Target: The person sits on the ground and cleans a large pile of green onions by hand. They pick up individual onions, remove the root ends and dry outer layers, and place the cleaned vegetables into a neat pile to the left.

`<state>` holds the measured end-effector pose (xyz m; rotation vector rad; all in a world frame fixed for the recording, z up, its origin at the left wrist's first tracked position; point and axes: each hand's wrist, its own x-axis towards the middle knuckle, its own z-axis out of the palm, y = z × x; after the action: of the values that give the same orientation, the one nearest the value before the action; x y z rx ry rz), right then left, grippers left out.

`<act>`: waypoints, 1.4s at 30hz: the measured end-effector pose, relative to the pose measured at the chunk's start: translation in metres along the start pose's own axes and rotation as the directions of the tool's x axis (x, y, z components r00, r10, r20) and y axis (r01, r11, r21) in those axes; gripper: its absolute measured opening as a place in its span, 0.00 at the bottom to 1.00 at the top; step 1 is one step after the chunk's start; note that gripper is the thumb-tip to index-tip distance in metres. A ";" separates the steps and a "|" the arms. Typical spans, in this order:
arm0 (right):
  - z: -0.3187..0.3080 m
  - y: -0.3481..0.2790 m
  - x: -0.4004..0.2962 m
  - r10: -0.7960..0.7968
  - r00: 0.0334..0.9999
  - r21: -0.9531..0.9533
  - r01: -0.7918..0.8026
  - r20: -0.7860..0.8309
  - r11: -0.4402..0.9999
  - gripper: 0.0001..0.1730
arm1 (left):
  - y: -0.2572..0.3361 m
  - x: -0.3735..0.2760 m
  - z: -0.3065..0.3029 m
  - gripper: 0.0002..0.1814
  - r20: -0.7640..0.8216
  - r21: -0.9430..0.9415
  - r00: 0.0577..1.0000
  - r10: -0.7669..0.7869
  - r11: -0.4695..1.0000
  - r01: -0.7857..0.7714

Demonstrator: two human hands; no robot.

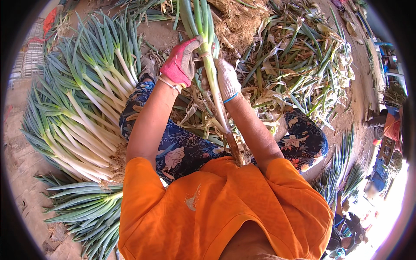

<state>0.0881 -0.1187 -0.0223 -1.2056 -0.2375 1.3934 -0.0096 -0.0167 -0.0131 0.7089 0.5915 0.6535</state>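
A long Welsh onion [212, 76] stands before me, green leaves at the top and a pale stem below. Its lower end is brown and soil-covered, reaching down to my orange shirt. My left hand [182, 61], in a pink glove with a grey-brown palm, grips it where the leaves branch, thumb on top. Lower down, my right hand [228, 79], in a white knit glove with a blue cuff edge, holds the stem from the right side. The fingers of both hands are partly hidden behind the stalk.
Cleaned Welsh onions [87, 130] lie in a large pile on my left, with more leafy ones [94, 208] below. Peeled leaves and husks [292, 65] heap up ahead and right. White plastic crates [32, 48] stand far left. People [347, 227] are at the lower right.
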 end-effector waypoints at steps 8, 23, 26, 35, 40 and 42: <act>-0.097 0.070 -0.050 -0.180 0.693 -0.678 0.720 0.698 0.146 0.20 | 0.010 -0.001 0.004 0.26 0.012 -0.125 0.999 -0.031 0.992 0.033; -0.061 0.001 -0.043 -0.174 0.921 -0.580 0.357 0.347 0.732 0.23 | 0.016 0.011 0.006 0.34 0.312 -0.375 0.948 -0.068 0.908 0.188; -0.019 -0.021 -0.038 -0.076 0.913 -0.558 0.308 0.400 0.771 0.22 | 0.017 0.009 0.013 0.38 0.384 -0.323 0.920 -0.077 0.922 0.212; -0.011 0.001 -0.018 -0.207 0.965 -0.784 0.252 0.160 0.568 0.23 | -0.003 0.014 -0.010 0.29 0.032 0.026 0.995 0.095 0.995 -0.096; -0.023 0.002 -0.021 -0.208 0.934 -0.688 0.354 0.290 0.633 0.30 | -0.004 0.006 -0.007 0.20 0.062 -0.103 0.989 0.132 0.987 -0.125; -0.017 -0.008 -0.031 -0.119 0.947 -0.520 0.266 0.299 0.812 0.30 | -0.005 0.011 -0.010 0.20 0.063 -0.188 0.996 0.070 0.980 -0.057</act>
<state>0.0974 -0.1508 -0.0085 -1.4172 -0.9828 1.3326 -0.0078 -0.0081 -0.0260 0.5741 0.4386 0.7304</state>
